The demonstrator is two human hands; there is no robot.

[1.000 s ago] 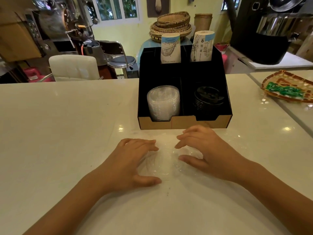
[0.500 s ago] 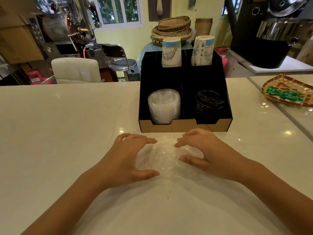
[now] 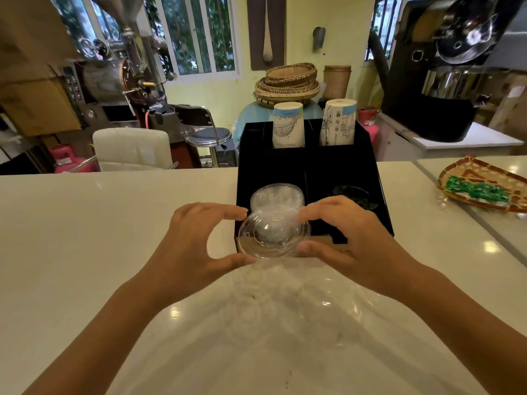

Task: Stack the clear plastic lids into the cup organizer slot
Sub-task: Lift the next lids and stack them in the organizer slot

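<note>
**newb_q:** where's the cam sitting here?

**rig_guy:** just one view, head-worn wide-angle. It looks forward and down over a white counter [image 3: 85,252], so both forearms run in from the bottom corners toward the middle. The left hand [image 3: 196,240] and right hand [image 3: 350,238] are close to the lens, the black organizer [image 3: 379,212] just past them.

**newb_q:** and further back?

**rig_guy:** top of the frame catches windows [image 3: 196,32] and machines, edges bent by the lens. No second view to overlap with.
</note>
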